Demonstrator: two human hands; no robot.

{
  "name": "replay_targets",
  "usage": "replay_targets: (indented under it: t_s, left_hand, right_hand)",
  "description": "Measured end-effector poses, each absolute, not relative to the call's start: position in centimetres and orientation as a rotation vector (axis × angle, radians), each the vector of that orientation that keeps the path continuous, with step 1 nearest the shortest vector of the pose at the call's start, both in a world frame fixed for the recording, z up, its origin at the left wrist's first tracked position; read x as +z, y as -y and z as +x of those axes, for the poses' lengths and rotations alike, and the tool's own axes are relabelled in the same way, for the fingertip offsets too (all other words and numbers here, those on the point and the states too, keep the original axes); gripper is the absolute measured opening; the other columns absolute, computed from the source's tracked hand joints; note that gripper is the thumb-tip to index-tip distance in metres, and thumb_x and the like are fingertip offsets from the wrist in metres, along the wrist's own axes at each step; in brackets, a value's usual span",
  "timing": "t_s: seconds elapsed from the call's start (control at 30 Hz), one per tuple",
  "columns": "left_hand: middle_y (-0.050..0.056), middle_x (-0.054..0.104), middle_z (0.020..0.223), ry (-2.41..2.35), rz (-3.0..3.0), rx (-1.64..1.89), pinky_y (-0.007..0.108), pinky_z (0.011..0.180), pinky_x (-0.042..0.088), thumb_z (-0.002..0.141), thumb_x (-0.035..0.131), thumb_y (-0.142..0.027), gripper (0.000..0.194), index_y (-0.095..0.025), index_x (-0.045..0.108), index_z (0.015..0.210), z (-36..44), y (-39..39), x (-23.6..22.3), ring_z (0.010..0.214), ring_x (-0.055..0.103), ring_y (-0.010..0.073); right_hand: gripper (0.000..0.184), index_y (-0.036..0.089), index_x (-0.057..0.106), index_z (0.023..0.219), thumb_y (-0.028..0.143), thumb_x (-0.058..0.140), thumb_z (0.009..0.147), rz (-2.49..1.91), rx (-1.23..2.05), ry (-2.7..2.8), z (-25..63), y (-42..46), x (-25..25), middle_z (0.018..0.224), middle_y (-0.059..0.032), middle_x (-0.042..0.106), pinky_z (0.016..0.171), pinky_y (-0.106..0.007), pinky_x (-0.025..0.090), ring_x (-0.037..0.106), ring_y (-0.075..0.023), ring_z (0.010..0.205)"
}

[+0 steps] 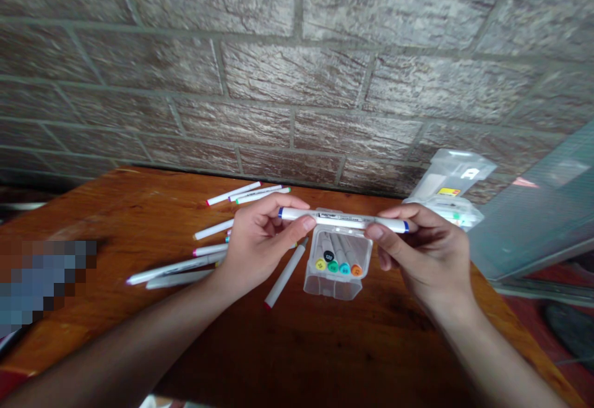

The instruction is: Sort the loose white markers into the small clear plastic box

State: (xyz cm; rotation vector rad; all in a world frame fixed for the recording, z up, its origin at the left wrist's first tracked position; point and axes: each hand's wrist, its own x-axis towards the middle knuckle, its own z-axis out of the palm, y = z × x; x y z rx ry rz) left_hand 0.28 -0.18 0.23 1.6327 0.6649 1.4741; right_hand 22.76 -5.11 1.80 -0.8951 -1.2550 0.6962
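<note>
Between my two hands I hold a white marker with blue ends, level above the table. My left hand pinches it near one end with thumb and fingers. The other end is gripped by my right hand. Just below stands a clear plastic case, holding several markers with yellow, black, green, light blue and orange caps. A white marker with a red end lies to the left of the case. More loose markers are spread beyond and beside my left hand, which partly hides them.
The wooden table meets a stone-block wall at the back. At the back right stands another clear plastic case with a yellow label. A translucent panel rises past the table's right edge. A pixelated patch covers something at left.
</note>
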Motion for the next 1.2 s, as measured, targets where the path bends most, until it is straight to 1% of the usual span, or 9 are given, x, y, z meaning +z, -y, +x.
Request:
replay_targets:
  t_s: [0.2,0.37,0.53,0.63,0.77,0.87,1.2]
  left_hand:
    - [-0.004,0.067,0.063,-0.662,1.606,1.456,0.016,0.044,0.041,0.091,0.083,-0.024,0.013,-0.016,0.078,0.100,0.12,0.19,0.14,0.048,0.052,0.0056]
    - [-0.002,0.070,0.065,-0.671,1.586,1.433,0.017,0.044,0.042,0.094,0.081,-0.027,0.014,-0.016,0.078,0.102,0.08,0.18,0.20,0.048,0.054,0.0069]
    - [-0.003,0.069,0.067,-0.660,1.629,1.484,0.018,0.046,0.042,0.089,0.084,-0.021,0.011,-0.016,0.078,0.097,0.27,0.15,0.33,0.049,0.053,0.0064]
    - [-0.004,0.068,0.067,-0.656,1.627,1.492,0.018,0.046,0.041,0.087,0.085,-0.019,0.012,-0.017,0.077,0.095,0.34,0.18,0.38,0.049,0.051,0.0061]
    - [-0.002,0.068,0.064,-0.678,1.564,1.435,0.019,0.044,0.041,0.090,0.085,-0.028,0.017,-0.017,0.078,0.099,0.25,0.24,0.34,0.048,0.053,0.0076]
    - [-0.001,0.068,0.062,-0.691,1.539,1.407,0.019,0.043,0.043,0.091,0.084,-0.035,0.022,-0.017,0.078,0.101,0.13,0.23,0.23,0.047,0.055,0.0088]
    - [0.001,0.072,0.068,-0.696,1.526,1.385,0.017,0.046,0.044,0.094,0.084,-0.039,0.025,-0.017,0.079,0.106,-0.19,0.13,-0.26,0.047,0.056,0.0067]
  right_hand:
    - [0.017,0.019,0.079,0.089,0.018,0.093,0.081,-0.911,0.689,1.268,22.99,5.09,1.63,0.059,0.0037,0.074,0.035,-0.013,0.047,0.058,-0.0066,0.035]
    - [0.014,0.020,0.080,0.092,0.021,0.091,0.084,-0.905,0.714,1.262,23.12,5.01,1.48,0.063,0.0027,0.076,0.035,-0.014,0.048,0.059,-0.0072,0.035]
    - [0.018,0.020,0.079,0.090,0.014,0.092,0.080,-0.897,0.690,1.275,22.92,5.09,1.73,0.060,0.0048,0.074,0.036,-0.013,0.047,0.058,-0.0063,0.035]
    - [0.016,0.020,0.079,0.090,0.017,0.093,0.081,-0.902,0.705,1.280,22.98,5.12,1.72,0.060,0.0043,0.074,0.036,-0.014,0.047,0.058,-0.0066,0.036]
    - [0.014,0.020,0.080,0.092,0.025,0.092,0.086,-0.911,0.746,1.257,23.15,5.16,1.50,0.063,0.0024,0.075,0.036,-0.016,0.047,0.057,-0.0072,0.037]
    - [0.015,0.020,0.081,0.091,0.029,0.093,0.086,-0.926,0.758,1.244,23.22,5.21,1.43,0.068,-0.0002,0.078,0.036,-0.017,0.047,0.057,-0.0076,0.038]
    - [0.015,0.020,0.082,0.092,0.032,0.091,0.088,-0.928,0.770,1.253,23.50,5.24,1.27,0.068,-0.0015,0.078,0.036,-0.017,0.045,0.057,-0.0077,0.038]
